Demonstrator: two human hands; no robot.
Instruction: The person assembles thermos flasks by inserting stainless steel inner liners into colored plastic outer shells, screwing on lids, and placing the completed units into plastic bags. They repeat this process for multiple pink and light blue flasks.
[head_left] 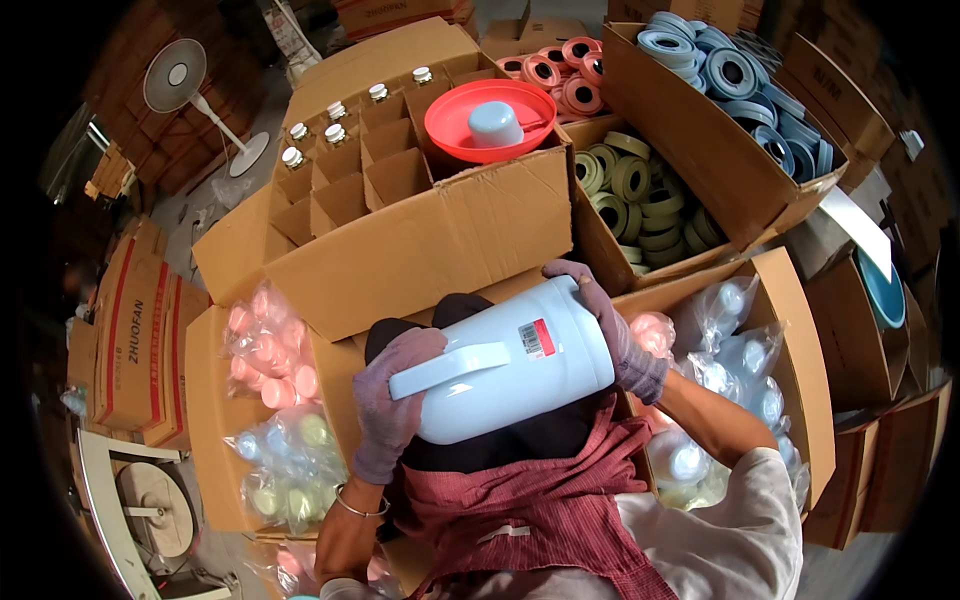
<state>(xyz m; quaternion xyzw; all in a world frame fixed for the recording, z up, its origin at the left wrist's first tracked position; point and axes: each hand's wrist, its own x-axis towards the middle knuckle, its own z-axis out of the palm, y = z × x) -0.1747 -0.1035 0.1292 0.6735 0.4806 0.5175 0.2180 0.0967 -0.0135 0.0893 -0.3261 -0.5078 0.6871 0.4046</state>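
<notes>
A light-blue plastic jug (480, 395) lies tilted across my lap, its handle (450, 367) and a red-and-white barcode label (537, 339) facing up. Wearing a mauve glove, my left hand (388, 392) is closed around the jug's left end, by the end of the handle. At the opposite, rimmed end, my right hand (618, 328), gloved alike, grips the edge; some of its fingers are hidden behind the jug. Both forearms come in from below, over a dark red apron (530, 520).
Ahead stands a divided carton (420, 230) with several white-capped bottles and a red basin (485, 150) holding a blue cup (495, 124). Cartons of green rings (640, 180) and blue rings (730, 72) stand right. Bagged pink lids (270, 350) lie left, bagged blue parts (745, 355) right.
</notes>
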